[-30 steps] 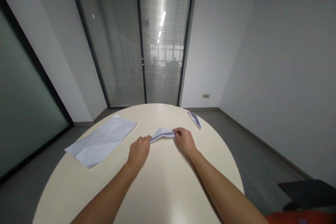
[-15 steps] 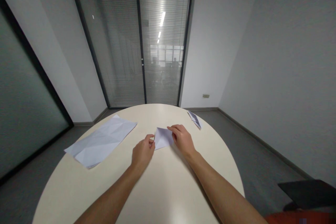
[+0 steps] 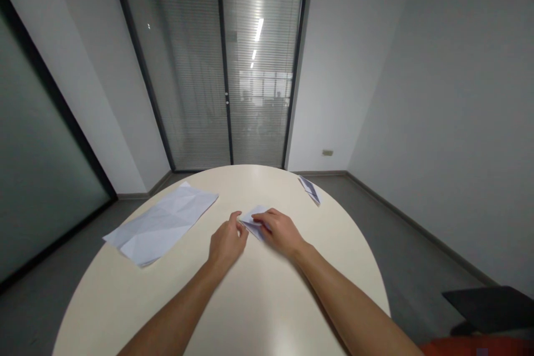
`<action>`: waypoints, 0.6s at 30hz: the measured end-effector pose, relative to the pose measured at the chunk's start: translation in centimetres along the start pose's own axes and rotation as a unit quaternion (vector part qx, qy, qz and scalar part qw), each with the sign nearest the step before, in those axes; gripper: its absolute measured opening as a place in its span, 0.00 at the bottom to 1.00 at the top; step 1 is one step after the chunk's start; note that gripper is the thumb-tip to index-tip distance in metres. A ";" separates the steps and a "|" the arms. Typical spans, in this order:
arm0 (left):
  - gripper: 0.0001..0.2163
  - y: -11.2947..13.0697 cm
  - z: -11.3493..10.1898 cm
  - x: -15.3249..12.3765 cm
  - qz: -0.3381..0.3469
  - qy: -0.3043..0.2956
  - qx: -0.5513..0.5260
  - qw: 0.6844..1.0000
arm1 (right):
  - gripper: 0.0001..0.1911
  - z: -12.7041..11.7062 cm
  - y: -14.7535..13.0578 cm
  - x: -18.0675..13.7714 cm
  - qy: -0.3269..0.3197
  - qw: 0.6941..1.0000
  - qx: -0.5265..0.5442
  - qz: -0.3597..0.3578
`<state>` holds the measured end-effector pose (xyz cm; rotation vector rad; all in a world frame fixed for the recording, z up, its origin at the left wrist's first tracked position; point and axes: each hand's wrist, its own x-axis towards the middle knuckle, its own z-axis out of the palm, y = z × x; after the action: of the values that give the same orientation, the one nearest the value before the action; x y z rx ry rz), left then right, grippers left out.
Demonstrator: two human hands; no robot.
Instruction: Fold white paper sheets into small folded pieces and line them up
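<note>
A small folded piece of white paper [image 3: 254,218] lies on the round cream table [image 3: 258,289], near its middle. My left hand [image 3: 226,242] pinches the paper's near left edge with thumb and fingers. My right hand [image 3: 280,230] lies over the paper's right part, fingers curled and pressing it down on the table. Most of the paper is hidden under my right hand.
A creased, unfolded white sheet [image 3: 161,223] lies at the table's left edge. A small folded paper piece [image 3: 310,189] rests at the far right edge. A dark seat [image 3: 492,306] stands at the lower right. Glass doors with blinds [image 3: 221,67] are behind the table.
The paper was stretched long between both hands, then folded shorter. My right hand has moved left and now covers and presses it. My left hand shifted slightly right.
</note>
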<state>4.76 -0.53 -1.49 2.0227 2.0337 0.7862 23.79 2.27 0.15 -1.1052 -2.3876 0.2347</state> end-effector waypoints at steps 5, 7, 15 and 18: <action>0.14 -1.2 0.7 0.7 0.098 0.068 -0.031 0.992 | 0.22 0.4 0.4 -0.4 -0.028 0.999 0.040 0.008; 0.15 -1.6 1.2 0.8 0.134 0.048 -0.052 0.988 | 0.23 0.4 0.6 -0.6 -0.043 0.998 0.051 -0.003; 0.15 -1.8 2.1 0.3 0.190 -0.003 -0.048 0.981 | 0.26 1.1 1.9 -0.6 -0.034 0.992 0.117 -0.013; 0.14 -1.5 1.7 0.2 0.220 0.003 -0.032 0.975 | 0.29 1.4 2.2 -0.6 -0.015 0.994 0.108 -0.017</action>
<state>4.21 0.18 -3.63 2.4691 1.5516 0.9146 24.91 3.35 -2.01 -0.9650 -2.3397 0.4886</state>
